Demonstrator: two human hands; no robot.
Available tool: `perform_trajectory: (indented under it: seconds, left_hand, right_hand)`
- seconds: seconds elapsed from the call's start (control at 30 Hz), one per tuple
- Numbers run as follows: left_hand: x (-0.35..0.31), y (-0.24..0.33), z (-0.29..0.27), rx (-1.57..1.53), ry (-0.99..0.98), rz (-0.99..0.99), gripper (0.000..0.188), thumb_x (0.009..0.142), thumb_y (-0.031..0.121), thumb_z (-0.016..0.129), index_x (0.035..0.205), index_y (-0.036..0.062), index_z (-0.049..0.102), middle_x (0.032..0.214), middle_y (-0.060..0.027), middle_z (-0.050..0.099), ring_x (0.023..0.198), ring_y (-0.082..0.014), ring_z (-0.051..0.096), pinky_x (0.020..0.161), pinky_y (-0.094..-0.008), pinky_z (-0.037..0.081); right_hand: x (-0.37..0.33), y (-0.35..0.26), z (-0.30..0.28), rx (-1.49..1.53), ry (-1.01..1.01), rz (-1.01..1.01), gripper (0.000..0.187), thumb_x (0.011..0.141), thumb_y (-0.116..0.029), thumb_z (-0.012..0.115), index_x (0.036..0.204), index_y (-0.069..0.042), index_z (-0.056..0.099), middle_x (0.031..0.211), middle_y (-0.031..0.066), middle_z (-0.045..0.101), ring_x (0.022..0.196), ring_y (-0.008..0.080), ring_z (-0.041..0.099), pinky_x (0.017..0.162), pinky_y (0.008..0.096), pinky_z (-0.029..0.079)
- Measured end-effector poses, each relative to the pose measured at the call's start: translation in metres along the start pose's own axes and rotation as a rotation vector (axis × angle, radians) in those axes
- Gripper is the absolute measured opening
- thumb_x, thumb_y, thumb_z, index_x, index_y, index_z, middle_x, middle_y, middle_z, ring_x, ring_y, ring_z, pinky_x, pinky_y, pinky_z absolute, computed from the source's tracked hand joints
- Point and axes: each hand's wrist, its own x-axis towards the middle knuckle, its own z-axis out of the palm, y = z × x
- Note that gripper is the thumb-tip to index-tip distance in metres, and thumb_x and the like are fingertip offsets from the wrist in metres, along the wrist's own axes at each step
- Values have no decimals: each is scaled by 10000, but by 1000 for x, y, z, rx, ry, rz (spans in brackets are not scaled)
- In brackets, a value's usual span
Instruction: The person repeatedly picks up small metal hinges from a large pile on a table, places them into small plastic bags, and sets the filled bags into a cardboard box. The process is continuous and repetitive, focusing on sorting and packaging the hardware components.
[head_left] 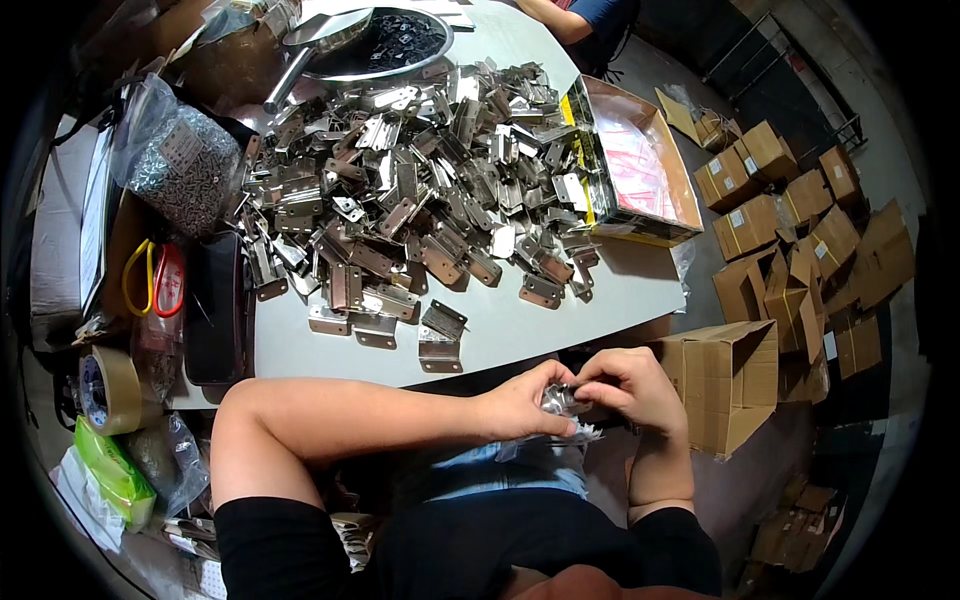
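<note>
Metal brackets (400, 210) defying any exact count

One left hand (525, 402) and one right hand (632, 388) are making two, gripping silvery items (561, 401) too hidden for counting. One round metal bowl (372, 77) is holding uncounted black pieces (402, 42); one clear bag (150, 105) is holding uncounted screws (190, 178). One metal scoop (335, 30), one open box (690, 205), one tape roll (122, 390), one green packet (115, 472), one yellow handle (128, 280) and one red handle (180, 282) are showing. At least eight brown cartons (750, 222) are appearing, plus one other person (570, 22).
</note>
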Motion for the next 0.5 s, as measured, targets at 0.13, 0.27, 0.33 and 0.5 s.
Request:
perform_trajectory:
  seconds: [0.13,0.27,0.33,0.5]
  left_hand:
    - [8,-8,0,121,-2,90,560,776,189,789,1187,50,435,979,-43,535,898,-101,525,782,-259,466]
    - [6,4,0,184,13,7,573,804,188,788,1221,45,421,952,-16,529,867,-86,515,760,-238,457]
    - [4,7,2,130,17,-18,560,815,143,781,1229,45,417,959,-10,529,870,-78,520,753,-223,456]
    - [1,10,3,-13,45,40,531,804,107,765,1200,35,418,1016,-51,547,913,-116,546,802,-256,474]
  right_hand:
    - [1,-1,-7,-80,-23,-120,149,764,-101,746,858,-4,684,793,117,669,681,258,648,624,319,507]
    - [1,-1,3,-247,243,-170,154,743,-87,757,843,-18,663,780,117,646,707,287,636,634,346,509]
    - [0,2,7,-321,345,-245,172,731,-89,769,838,-34,646,807,119,635,737,295,631,640,363,511]
    - [-7,2,16,-101,89,-121,174,758,-92,742,878,-20,639,817,120,635,725,282,627,640,350,506]
